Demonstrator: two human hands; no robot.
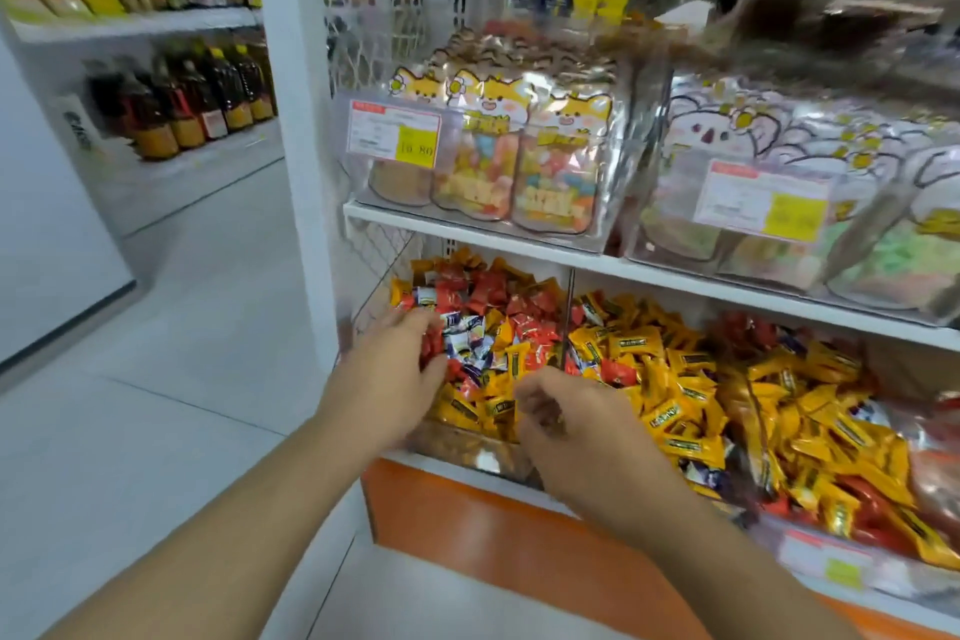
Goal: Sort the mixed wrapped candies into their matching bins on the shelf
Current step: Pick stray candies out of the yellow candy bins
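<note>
Reaching into the left bin (467, 452) beside the divider (567, 322), I am raking candies (483, 327) with my spread left hand (395, 369) while my right hand (561, 426) is curling, contents hidden, to cull strays.

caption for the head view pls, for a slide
Both hands, left hand and right hand, reach into the leftmost bin of mixed wrapped candies.

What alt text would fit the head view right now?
Both hands reach into the leftmost candy bin: the left hand rests on red and blue-white candies, the right hand curls at its front edge. Yellow candies fill the neighbouring bin; snack bags sit above.
</note>
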